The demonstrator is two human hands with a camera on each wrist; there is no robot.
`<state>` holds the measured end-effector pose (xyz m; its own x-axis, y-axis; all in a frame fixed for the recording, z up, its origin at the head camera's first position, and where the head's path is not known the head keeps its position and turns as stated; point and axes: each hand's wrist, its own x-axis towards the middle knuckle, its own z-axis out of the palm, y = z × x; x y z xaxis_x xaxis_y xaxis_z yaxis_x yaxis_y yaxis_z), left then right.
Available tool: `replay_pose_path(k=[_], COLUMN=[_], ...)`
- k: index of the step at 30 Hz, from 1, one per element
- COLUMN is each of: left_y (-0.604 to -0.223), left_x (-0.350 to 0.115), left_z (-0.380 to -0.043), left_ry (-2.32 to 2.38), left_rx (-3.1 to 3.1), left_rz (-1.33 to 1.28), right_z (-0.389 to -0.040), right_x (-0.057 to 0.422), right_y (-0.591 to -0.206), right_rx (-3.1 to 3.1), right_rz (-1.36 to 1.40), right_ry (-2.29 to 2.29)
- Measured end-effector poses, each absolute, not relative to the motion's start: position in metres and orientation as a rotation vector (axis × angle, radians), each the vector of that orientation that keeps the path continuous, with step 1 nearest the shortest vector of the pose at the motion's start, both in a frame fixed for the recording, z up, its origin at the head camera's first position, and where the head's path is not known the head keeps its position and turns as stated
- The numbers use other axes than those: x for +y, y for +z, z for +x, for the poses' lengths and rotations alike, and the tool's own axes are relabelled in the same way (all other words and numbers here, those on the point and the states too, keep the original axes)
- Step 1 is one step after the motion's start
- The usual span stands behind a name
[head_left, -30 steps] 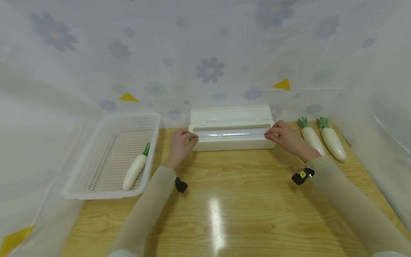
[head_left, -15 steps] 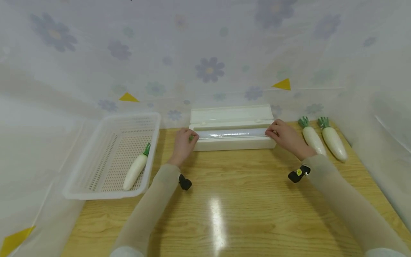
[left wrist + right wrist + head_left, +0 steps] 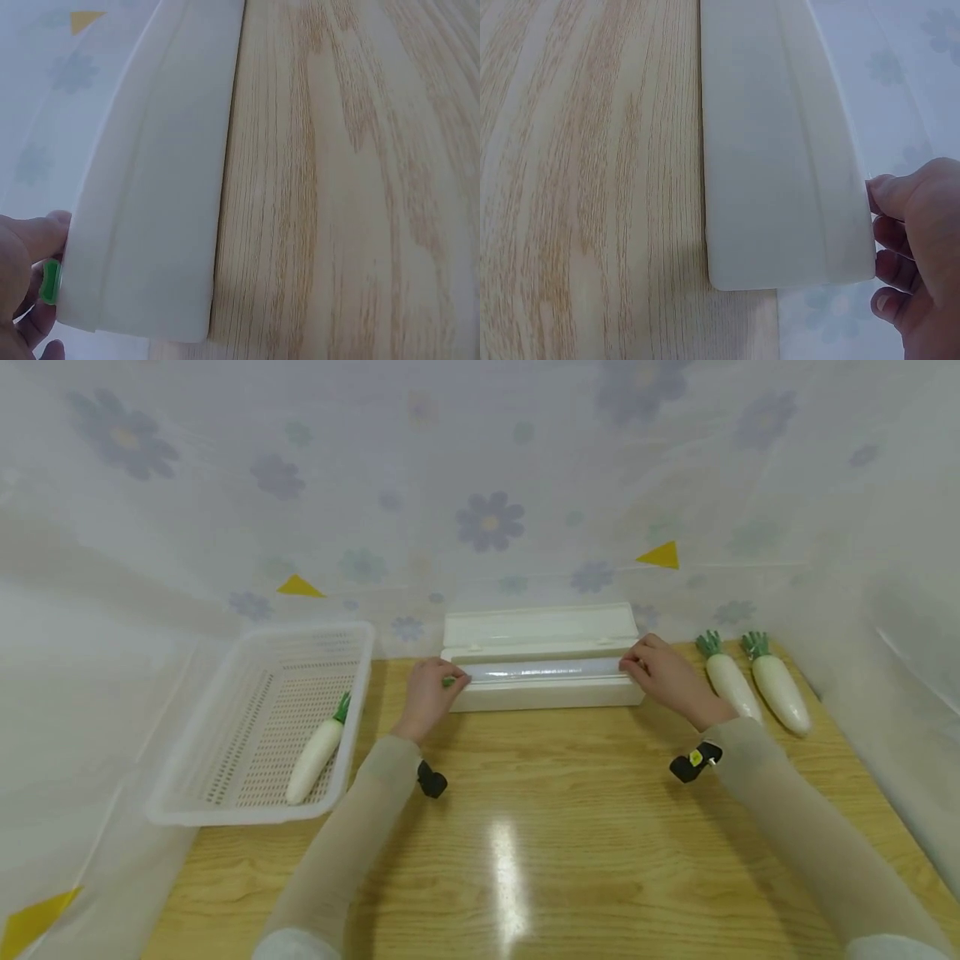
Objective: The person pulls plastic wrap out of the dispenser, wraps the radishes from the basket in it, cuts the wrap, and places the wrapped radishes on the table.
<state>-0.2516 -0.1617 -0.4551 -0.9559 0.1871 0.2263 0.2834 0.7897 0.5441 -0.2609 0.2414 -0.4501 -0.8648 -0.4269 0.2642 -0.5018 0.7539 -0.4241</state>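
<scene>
Along the box (image 3: 547, 697), curled hands (image 3: 429, 695) well apart

On the counter (image 3: 570, 860), a box (image 3: 547, 697) sits mid-frame with a roll (image 3: 543, 670) inside and its lid (image 3: 540, 625) behind, between a basket (image 3: 243, 817) at the frame's left, holding one radish (image 3: 311, 764) along its right side, and two radishes (image 3: 780, 695) lying side by side at the frame's right.

L fingers (image 3: 37, 235) by grn tab (image 3: 50, 281), wht box (image 3: 161, 172), wood tbl (image 3: 345, 187)
</scene>
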Motion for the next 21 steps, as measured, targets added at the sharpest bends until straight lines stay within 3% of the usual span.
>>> replay_pose_path(k=[21], left_y=[-0.4471], left_x=[-0.1595], left_z=[-0.2566], left_ry=[-0.821], left_rx=[-2.894], left_rz=[-0.515], right_z=[-0.2670], right_x=[0.2490], right_y=[-0.4509], right_rx=[-2.813], right_rz=[0.838], right_ry=[0.778])
